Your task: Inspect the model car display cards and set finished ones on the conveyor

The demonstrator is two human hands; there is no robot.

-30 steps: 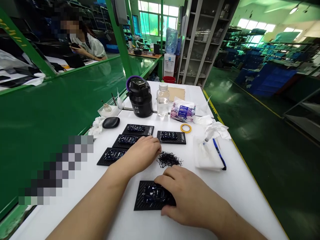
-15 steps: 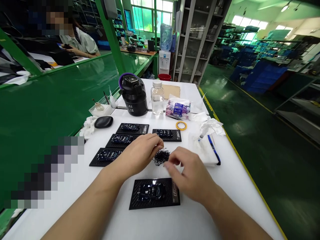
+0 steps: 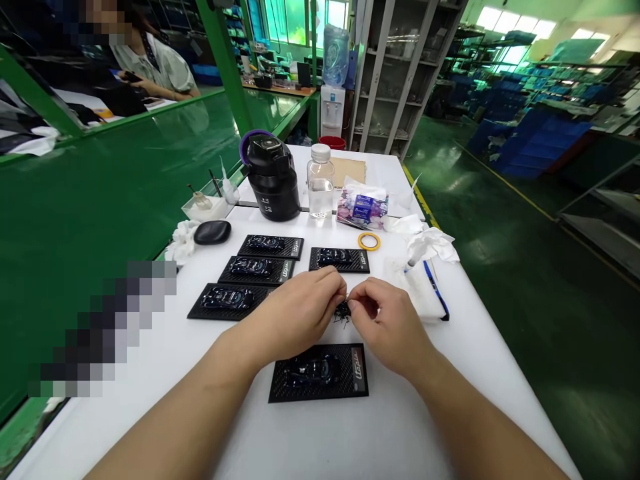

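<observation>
My left hand (image 3: 305,310) and my right hand (image 3: 393,323) meet fingertip to fingertip over a small heap of thin black pieces (image 3: 342,312) on the white table. Both hands are closed in a pinch; whatever lies between the fingertips is too small to make out. Just below them, a dark model car (image 3: 314,371) rests on a black textured base (image 3: 350,387), its upper left partly covered by my left hand. Several similar cars on bases stand beyond, three at the left and one (image 3: 336,257) behind the heap.
Farther back on the table (image 3: 400,427) are a black jug (image 3: 273,180), a clear bottle (image 3: 321,187), a tissue pack (image 3: 362,205) and yellow tape (image 3: 369,241). A white pad with a blue pen (image 3: 436,291) lies right, a black mouse-like object (image 3: 213,232) left. A person (image 3: 160,67) sits beyond.
My right hand has risen and its fingertips have come together with those of my left hand, which moved slightly right over the heap. The camera view has shifted a little.
</observation>
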